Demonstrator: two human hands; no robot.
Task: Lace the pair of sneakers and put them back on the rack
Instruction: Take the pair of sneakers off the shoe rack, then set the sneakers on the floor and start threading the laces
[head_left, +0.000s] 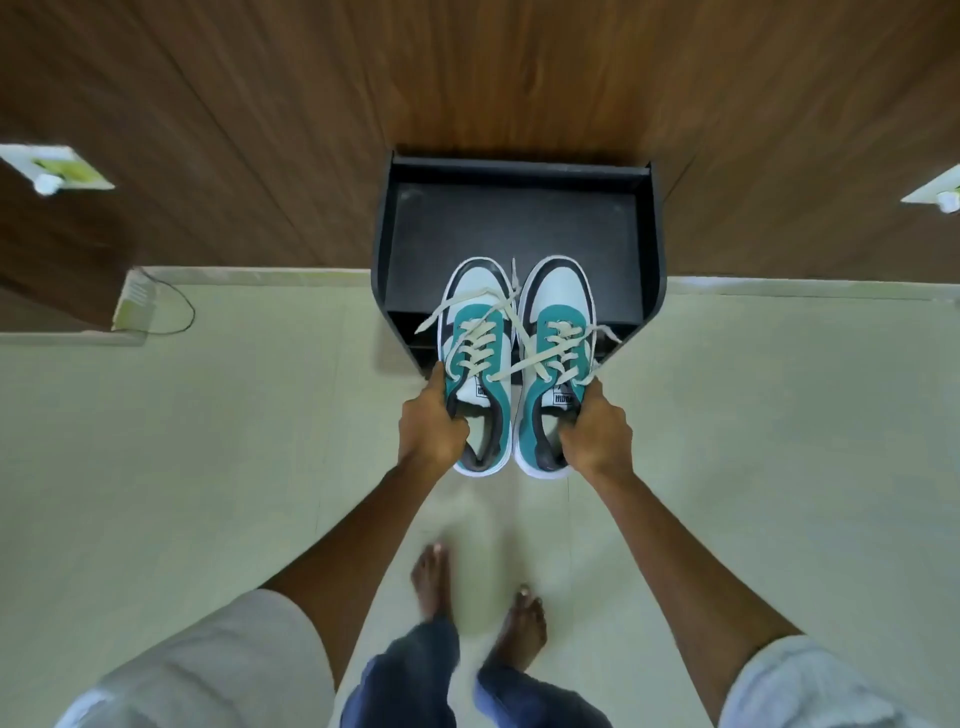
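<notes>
I hold two teal, white and black sneakers side by side in the air, toes pointing away from me. My left hand (434, 418) grips the collar of the left sneaker (475, 332). My right hand (592, 426) grips the collar of the right sneaker (556, 338). Cream laces run through the eyelets of both shoes and their loose ends (511, 296) trail over the toes. The toes hang over the front edge of a black shoe rack (514, 223), whose top shelf is bare.
The rack stands against a brown wood-panelled wall (467, 78). Pale floor tiles (208, 441) spread all around. My bare feet (478, 603) stand just behind the shoes. A white device with a black cable (137, 306) sits at the left by the wall.
</notes>
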